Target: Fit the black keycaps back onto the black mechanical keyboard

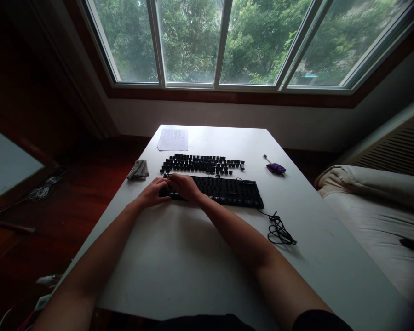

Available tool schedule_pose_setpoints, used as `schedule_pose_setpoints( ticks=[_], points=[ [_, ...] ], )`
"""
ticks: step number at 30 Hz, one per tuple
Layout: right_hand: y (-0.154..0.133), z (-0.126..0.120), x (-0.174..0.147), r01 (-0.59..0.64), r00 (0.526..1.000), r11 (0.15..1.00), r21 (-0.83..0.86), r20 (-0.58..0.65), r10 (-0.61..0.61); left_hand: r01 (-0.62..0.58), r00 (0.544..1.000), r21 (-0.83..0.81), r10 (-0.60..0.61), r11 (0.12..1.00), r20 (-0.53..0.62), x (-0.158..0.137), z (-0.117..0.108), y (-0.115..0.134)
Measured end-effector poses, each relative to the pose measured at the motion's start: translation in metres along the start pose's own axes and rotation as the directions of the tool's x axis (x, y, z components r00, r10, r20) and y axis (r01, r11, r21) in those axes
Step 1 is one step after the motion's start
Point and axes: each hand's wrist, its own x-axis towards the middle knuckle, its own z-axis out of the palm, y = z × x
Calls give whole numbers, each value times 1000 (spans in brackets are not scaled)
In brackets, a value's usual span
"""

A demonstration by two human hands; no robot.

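A black keyboard [227,191] lies flat on the white table, its left end partly hidden by both hands. My left hand [152,192] grips that end, with the thumb along the front edge and the fingers farther back. My right hand [184,186] rests over the keyboard's upper left corner, close against the left one. Its fingers are bent and drawn together; whatever they pinch is too small to make out. Behind the keyboard, loose black keycaps [200,163] are laid out in rows.
A printed paper sheet [173,139] lies at the table's far left. A grey cloth [138,170] sits at the left edge. On the right are a purple cloth-like item [276,169] with a thin stick and a bundled black cable [280,231]. A cream-covered seat or bed [369,216] adjoins the right side.
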Motion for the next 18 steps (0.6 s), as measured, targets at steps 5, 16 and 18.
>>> schedule_pose_setpoints(
  ticks=[5,16,18],
  points=[
    [0,-4,-1,48,997,994,97,50,-54,1,1000,13,-1,1000,17,0,-1,-1],
    [-6,-20,0,51,977,994,96,202,-69,-11,1000,-19,11,1000,13,0,-5,5],
    [-9,-25,-1,64,973,995,78,215,-80,-5,1000,-17,5,1000,14,0,-4,6]
  ],
)
